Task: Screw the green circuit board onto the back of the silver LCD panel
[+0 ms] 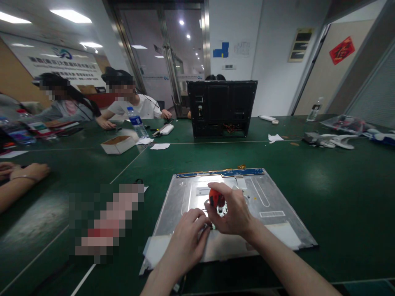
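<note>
- The big metal panel [247,197] lies flat on the green table [339,197], right in front of me. It could slide if I push hard.
- My right hand [231,211] is closed around the red-handled screwdriver [216,198], standing up on the panel. It could slip and scratch.
- My left hand [187,242] pinches near the tip (I cannot see what). A finger could get poked.

Around my hands the panel [271,193] lies flat, its far half and right side bare. The green table [339,185] right of it is open out to the clutter [330,140] far right. Far ahead a black chassis [221,107] stands upright. Left, a neighbour's forearm [21,181] rests on the table.
</note>
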Tool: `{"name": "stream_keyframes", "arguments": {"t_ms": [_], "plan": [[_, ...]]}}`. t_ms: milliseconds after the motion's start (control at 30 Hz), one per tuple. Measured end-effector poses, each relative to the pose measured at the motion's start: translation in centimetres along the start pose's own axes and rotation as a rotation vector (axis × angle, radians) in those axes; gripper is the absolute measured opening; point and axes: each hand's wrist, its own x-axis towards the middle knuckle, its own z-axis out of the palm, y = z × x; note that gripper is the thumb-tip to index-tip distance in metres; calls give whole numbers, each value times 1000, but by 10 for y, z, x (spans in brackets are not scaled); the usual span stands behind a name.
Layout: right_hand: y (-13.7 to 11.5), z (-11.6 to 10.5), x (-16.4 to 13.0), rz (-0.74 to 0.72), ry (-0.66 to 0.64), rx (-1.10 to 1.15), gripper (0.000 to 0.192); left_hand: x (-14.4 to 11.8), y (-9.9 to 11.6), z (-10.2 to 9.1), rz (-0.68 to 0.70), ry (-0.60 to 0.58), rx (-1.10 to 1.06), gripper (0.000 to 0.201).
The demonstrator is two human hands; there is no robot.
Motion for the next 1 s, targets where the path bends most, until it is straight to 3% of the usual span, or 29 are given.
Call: {"name": "stream_keyframes", "arguments": {"t_ms": [433,1000], "plan": [[0,-5,1,-15,-31,83,50,-1,-1,0,-8,-10,-12,18],[1,-1,3,-19,11,9,38,-2,-2,1,-25,-33,-17,16]]}}
